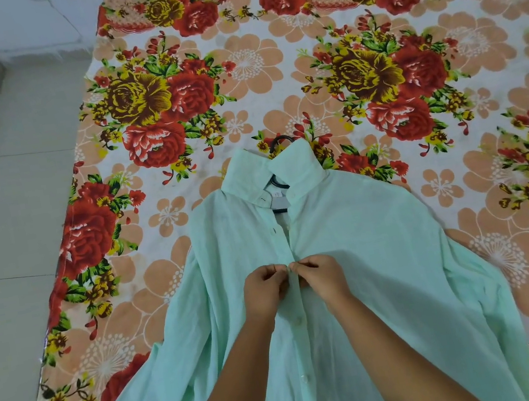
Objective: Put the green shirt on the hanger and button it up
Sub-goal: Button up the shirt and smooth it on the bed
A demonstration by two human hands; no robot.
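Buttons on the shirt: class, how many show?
3 on the green shirt: upper button above the left hand and right hand, middle button below them, lower button further down. Another may hide under the fingers.

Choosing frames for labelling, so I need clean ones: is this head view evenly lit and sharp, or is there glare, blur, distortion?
Head view: soft even light, no glare, only faint shadow under the left hand and right hand on the green shirt; buttons and hanger hook look sharp; wide-angle bending curves the floral bedsheet edges and floor lines.
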